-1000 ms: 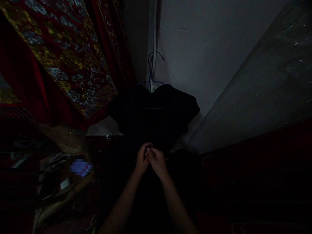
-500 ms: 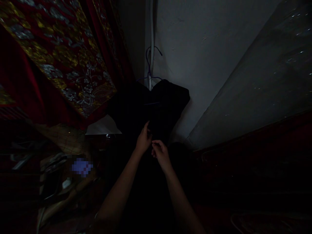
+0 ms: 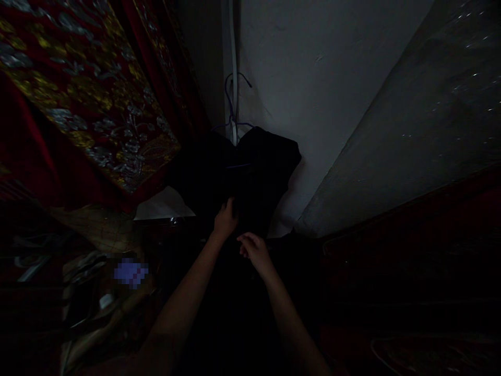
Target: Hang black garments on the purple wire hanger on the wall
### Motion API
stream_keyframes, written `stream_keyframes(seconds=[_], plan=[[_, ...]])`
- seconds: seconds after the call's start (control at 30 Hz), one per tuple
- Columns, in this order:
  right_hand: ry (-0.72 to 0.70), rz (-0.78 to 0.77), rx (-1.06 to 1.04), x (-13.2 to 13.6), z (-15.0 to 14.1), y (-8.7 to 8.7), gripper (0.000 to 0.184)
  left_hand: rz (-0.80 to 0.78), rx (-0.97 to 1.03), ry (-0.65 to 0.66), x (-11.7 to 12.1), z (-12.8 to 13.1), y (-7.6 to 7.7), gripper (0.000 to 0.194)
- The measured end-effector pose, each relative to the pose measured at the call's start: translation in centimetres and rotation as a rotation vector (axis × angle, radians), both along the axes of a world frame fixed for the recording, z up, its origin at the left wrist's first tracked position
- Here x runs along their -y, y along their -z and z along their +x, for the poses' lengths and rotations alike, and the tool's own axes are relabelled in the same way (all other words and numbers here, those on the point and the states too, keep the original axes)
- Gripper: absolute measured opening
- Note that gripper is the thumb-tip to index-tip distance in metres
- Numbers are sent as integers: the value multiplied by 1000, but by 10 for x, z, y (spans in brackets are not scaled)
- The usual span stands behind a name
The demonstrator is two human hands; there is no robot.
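A black garment [image 3: 258, 172] hangs by its shoulders from a purple hanger [image 3: 227, 96] against the wall. My left hand [image 3: 226, 219] is at the middle of the garment's front, its fingers closed on the cloth and partly lost in the dark. Slightly lower and to the right, my right hand [image 3: 253, 248] has thumb and forefinger pinched together at the front of the cloth, with the other fingers curled in. Darkness hides any small detail between the fingertips. A gap separates the two hands.
Red cloth with gold and silver patterns [image 3: 97, 94] hangs at the upper left. A pale pipe or cable [image 3: 234, 47] runs down the grey wall [image 3: 313, 78]. At the lower left is a blurred clutter with a small white object [image 3: 105, 301]. Shiny plastic-like sheeting [image 3: 442, 115] covers the right side.
My hands have drawn a little apart and slightly lower, the left one toward the left. The whole view has shifted slightly, with the garment still on its hanger.
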State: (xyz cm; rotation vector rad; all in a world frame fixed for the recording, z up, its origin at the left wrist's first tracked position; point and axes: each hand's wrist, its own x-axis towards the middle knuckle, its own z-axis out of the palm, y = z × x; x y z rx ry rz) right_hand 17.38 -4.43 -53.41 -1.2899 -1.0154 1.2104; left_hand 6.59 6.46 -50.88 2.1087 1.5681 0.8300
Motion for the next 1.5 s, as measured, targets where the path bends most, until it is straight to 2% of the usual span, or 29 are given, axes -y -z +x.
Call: stream_keyframes(seconds=[0.1, 0.2, 0.33, 0.5, 0.63, 0.67, 0.8, 0.83, 1.03, 1.17, 1.23, 1.27, 1.33, 1.4, 1.47, 1.5], plan=[[0, 19, 1, -1, 1, 2, 31, 22, 24, 2, 8, -1, 8, 34], [49, 39, -17, -2, 3, 2, 34, 87, 85, 25, 30, 0, 19, 21], [154, 116, -13, -2, 7, -4, 41, 182, 383, 51, 68, 4, 32, 15], [129, 242, 65, 4, 5, -21, 31, 240, 635, -38, 100, 10, 28, 23], [135, 262, 114, 9, 0, -28, 31, 169, 829, -77, 112, 16, 22, 55], [138, 259, 127, 9, 0, -28, 31, 163, 831, -83, 114, 16, 22, 55], [129, 234, 204, 7, 1, -25, 26, 193, 688, -53, 115, 12, 25, 16], [120, 229, 219, 6, 2, -25, 25, 200, 660, -42, 115, 11, 25, 13], [62, 197, 209, 8, 0, -28, 28, 239, 633, -33, 112, 4, 22, 15], [4, 109, 50, 7, 1, -33, 27, 230, 594, -51, 112, 5, 24, 9], [16, 69, -34, -5, 6, -48, 27, 231, 569, -34, 111, 6, 26, 7], [38, 72, -67, -14, 9, -62, 27, 230, 555, -24, 110, 7, 27, 6], [90, 135, -110, -39, 16, -101, 26, 216, 519, -14, 108, 10, 29, 6], [138, 283, -116, -64, 22, -149, 24, 190, 480, -3, 105, 14, 31, 7], [116, 427, -102, -83, 25, -193, 22, 173, 450, 28, 103, 17, 31, 7], [109, 486, -88, -88, 25, -209, 23, 173, 438, 46, 100, 18, 29, 7]])
